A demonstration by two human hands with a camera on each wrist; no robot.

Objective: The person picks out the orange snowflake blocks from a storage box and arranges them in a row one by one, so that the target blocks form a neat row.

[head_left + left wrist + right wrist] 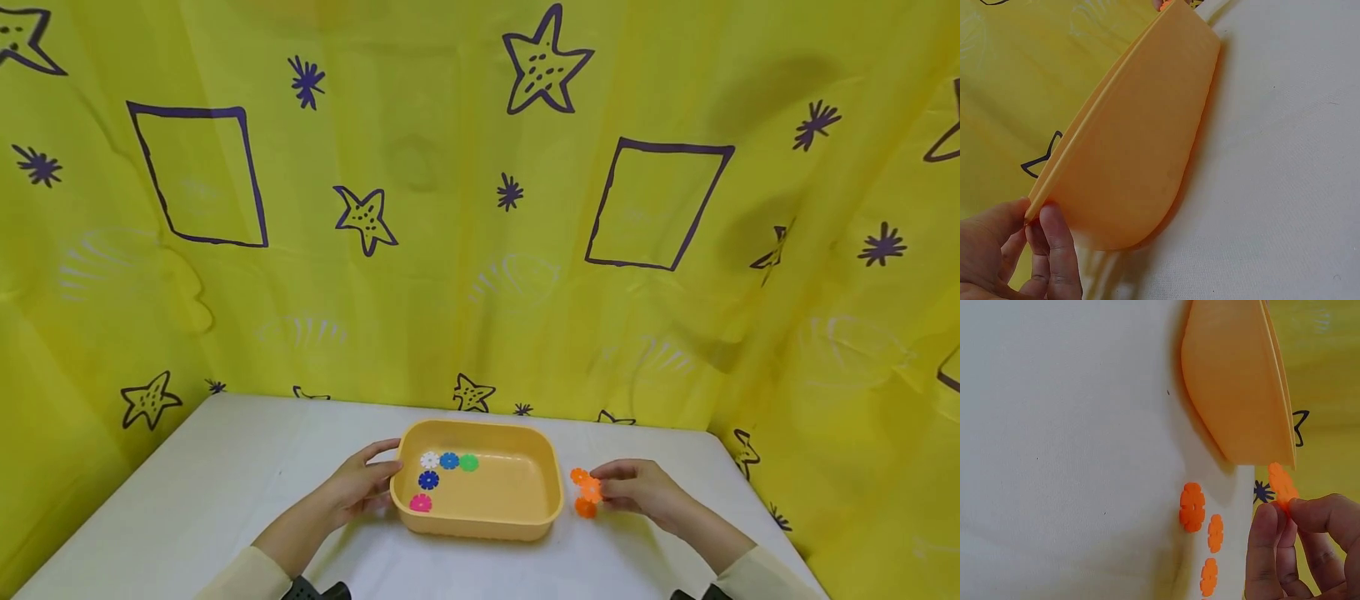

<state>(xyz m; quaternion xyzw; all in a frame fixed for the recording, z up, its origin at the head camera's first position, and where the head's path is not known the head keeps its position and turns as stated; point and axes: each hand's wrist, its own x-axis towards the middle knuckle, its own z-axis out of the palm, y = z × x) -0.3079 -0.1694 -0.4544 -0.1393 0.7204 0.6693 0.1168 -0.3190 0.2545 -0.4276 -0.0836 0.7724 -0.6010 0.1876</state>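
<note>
A yellow-orange plastic tub [517,527] stands on the table. My left hand [362,483] holds its left rim, thumb on top and fingers against the outer wall [1129,144]. Inside, along the back left, lie white [430,460], blue [449,461] and green [468,462] notched plastic discs, with a dark blue one [428,480] and a pink one [421,502] down the left side. To the right of the tub, my right hand [637,492] pinches an orange notched disc [1282,485] between thumb and fingers, raised above the table. Several more orange discs [1192,507] lie below that hand.
The white-covered table [262,467] runs back to a yellow curtain [450,317] printed with dark stars and squares. The curtain also closes off both sides.
</note>
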